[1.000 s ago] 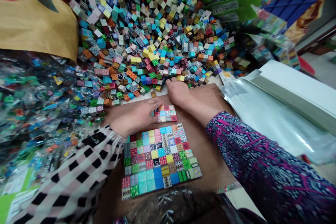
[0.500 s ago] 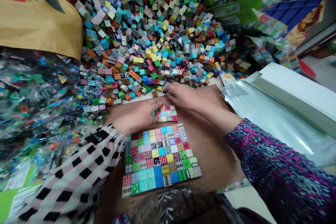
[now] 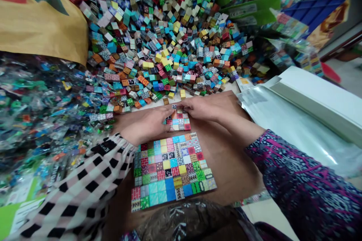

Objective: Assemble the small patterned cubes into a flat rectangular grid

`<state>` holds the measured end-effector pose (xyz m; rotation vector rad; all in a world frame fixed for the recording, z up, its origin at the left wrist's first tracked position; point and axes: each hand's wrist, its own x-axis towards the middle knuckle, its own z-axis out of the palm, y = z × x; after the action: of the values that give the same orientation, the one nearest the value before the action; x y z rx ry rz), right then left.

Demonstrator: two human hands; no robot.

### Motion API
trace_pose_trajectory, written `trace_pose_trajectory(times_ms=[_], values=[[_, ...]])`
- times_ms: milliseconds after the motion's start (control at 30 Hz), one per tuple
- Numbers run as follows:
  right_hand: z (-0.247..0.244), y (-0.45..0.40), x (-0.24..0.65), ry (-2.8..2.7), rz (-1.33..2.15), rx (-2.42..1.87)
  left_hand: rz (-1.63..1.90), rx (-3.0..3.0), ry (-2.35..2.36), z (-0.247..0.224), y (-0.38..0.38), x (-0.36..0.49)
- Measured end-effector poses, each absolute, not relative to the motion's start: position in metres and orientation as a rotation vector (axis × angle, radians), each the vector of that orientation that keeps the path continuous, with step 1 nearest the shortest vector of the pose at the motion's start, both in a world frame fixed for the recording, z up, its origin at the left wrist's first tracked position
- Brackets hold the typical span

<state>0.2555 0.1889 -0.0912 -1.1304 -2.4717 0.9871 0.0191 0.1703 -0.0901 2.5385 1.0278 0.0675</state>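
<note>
On the brown board (image 3: 226, 165), both hands (image 3: 147, 122) pinch the small block cluster (image 3: 178, 119), grips closed.

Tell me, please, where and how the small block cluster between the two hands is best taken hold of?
Likely by its two outer side edges, pinched from above. The small block cluster lies flat on the brown board, so its underside is out of reach; the left hand and right hand already flank those edges.

Single head view, steeply down, close over brown board (image 3: 226, 165)
</note>
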Motion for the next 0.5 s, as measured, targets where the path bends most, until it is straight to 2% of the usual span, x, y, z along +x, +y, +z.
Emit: trace_pose_trajectory(times_ms=[333, 500], values=[[-0.086, 0.183, 0.258, -2.471, 1.018, -1.109, 0.022, 2.575, 0.957, -0.064, 0.157, 0.030], [-0.079, 0.187, 0.256, -2.529, 0.891, -1.229, -0.025, 2.597, 0.968, -0.064, 0.158, 0.031]])
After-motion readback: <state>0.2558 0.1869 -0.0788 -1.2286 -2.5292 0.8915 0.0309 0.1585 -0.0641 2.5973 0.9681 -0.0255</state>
